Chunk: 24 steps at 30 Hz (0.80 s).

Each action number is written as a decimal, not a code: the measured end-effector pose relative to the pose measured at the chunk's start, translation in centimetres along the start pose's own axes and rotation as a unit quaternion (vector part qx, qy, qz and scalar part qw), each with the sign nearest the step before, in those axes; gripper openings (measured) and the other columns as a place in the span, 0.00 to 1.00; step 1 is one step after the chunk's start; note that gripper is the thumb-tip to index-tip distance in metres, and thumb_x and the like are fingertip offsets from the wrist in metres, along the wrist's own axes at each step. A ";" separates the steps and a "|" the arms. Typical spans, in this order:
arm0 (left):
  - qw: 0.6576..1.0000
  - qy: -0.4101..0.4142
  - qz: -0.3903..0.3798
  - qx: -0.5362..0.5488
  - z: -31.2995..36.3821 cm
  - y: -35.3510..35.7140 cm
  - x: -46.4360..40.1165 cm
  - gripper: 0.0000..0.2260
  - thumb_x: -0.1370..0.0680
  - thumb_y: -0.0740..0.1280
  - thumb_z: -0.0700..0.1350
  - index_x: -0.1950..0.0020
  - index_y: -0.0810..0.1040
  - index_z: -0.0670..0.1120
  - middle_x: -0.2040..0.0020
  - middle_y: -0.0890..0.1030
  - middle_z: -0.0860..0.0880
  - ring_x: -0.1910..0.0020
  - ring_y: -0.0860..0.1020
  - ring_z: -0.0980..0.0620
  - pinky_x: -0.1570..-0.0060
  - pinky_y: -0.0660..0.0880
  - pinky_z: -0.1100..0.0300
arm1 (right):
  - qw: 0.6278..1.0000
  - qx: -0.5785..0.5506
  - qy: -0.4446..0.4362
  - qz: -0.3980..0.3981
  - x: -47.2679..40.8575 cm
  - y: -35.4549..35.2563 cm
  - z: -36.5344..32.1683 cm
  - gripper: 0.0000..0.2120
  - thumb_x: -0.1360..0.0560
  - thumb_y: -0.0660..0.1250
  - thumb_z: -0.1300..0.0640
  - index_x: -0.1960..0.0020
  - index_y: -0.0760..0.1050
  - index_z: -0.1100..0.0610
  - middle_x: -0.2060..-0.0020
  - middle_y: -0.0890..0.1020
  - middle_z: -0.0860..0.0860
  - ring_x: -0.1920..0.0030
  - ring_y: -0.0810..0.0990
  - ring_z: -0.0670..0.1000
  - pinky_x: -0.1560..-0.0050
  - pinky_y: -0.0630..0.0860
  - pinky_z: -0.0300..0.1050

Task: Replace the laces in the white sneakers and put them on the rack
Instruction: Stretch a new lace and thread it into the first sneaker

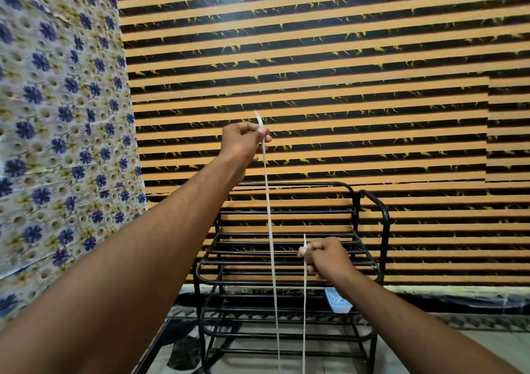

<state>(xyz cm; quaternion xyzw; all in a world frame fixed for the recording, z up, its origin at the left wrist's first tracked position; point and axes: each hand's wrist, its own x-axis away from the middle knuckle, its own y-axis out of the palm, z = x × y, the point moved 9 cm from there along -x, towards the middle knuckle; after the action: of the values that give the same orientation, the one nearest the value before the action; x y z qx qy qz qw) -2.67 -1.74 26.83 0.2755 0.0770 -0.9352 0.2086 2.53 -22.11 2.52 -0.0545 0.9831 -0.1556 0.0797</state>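
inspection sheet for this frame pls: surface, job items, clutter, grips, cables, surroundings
Surface: tiled floor, partly in view.
Job's things: white lace runs in two strands from the hands down out of frame; black metal rack behind it, no sneakers seen.
Clutter: small white container on a lower rack tier.
Grips: left hand pinches the higher lace end; right hand pinches the lower end.
Cables: nothing seen.
Surroundings: orange-and-black striped wall; floral cloth at left.

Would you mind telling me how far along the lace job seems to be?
Done: nothing visibly finished. In hand: the left hand and right hand each pinch an end of the white lace, pulled up taut. Left: no sneakers show, and none stand on the black rack.
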 end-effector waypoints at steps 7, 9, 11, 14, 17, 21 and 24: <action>1.000 0.010 -0.010 -0.003 0.1 -0.7 0.1 0.07 0.16 0.67 0.44 0.45 0.84 0.43 0.55 0.86 0.46 0.57 0.82 0.51 0.60 0.76 0.57 | 1.000 0.020 -0.024 -0.005 0.3 0.2 -1.1 0.12 0.20 0.69 0.58 0.60 0.86 0.59 0.64 0.85 0.54 0.66 0.81 0.50 0.68 0.74 0.43; 1.000 0.006 -0.011 -0.005 0.2 -0.8 0.3 0.07 0.16 0.68 0.44 0.44 0.83 0.43 0.55 0.86 0.47 0.56 0.83 0.51 0.62 0.76 0.58 | 0.999 0.024 -0.024 -0.007 0.3 0.2 -1.2 0.12 0.20 0.69 0.58 0.60 0.85 0.59 0.63 0.86 0.53 0.65 0.82 0.49 0.68 0.74 0.42; 1.000 0.003 -0.008 -0.006 0.3 -0.9 0.3 0.06 0.17 0.68 0.44 0.42 0.82 0.44 0.54 0.87 0.47 0.56 0.83 0.52 0.62 0.75 0.58 | 0.999 0.023 -0.023 -0.007 0.3 0.2 -1.2 0.12 0.20 0.69 0.57 0.60 0.85 0.58 0.61 0.87 0.55 0.65 0.82 0.50 0.67 0.75 0.44; 1.000 0.008 -0.013 -0.016 0.5 -0.7 0.6 0.07 0.17 0.69 0.45 0.42 0.82 0.45 0.54 0.87 0.48 0.55 0.84 0.52 0.61 0.76 0.57 | 0.999 0.028 -0.026 -0.007 0.2 0.2 -1.3 0.13 0.20 0.69 0.57 0.60 0.85 0.59 0.61 0.87 0.54 0.63 0.83 0.50 0.65 0.76 0.45; 0.999 0.014 -0.030 -0.031 0.8 -0.3 0.9 0.07 0.16 0.68 0.45 0.42 0.83 0.45 0.52 0.87 0.48 0.54 0.84 0.53 0.61 0.78 0.58 | 0.999 0.037 -0.028 -0.005 0.3 0.2 -1.5 0.14 0.20 0.69 0.57 0.64 0.84 0.59 0.60 0.87 0.51 0.54 0.84 0.50 0.55 0.78 0.47; 0.997 0.019 -0.057 -0.040 1.2 0.1 1.6 0.07 0.16 0.67 0.44 0.42 0.83 0.44 0.50 0.87 0.46 0.51 0.83 0.52 0.56 0.79 0.56 | 0.999 0.035 -0.030 -0.004 0.6 0.2 -1.7 0.14 0.20 0.70 0.58 0.64 0.84 0.58 0.61 0.86 0.52 0.57 0.82 0.49 0.57 0.75 0.46; 0.996 0.019 -0.068 -0.049 0.8 0.0 2.4 0.07 0.16 0.66 0.43 0.43 0.83 0.44 0.50 0.86 0.44 0.50 0.84 0.51 0.54 0.79 0.55 | 0.999 0.032 -0.031 -0.009 0.8 0.2 -1.4 0.15 0.20 0.70 0.57 0.64 0.84 0.59 0.60 0.86 0.53 0.55 0.82 0.51 0.57 0.74 0.46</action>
<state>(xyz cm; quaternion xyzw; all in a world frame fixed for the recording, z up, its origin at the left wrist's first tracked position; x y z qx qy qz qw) -4.90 -2.79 26.23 0.2772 0.1451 -0.9369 0.1559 1.52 -21.65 3.67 -0.0655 0.9741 -0.1862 0.1100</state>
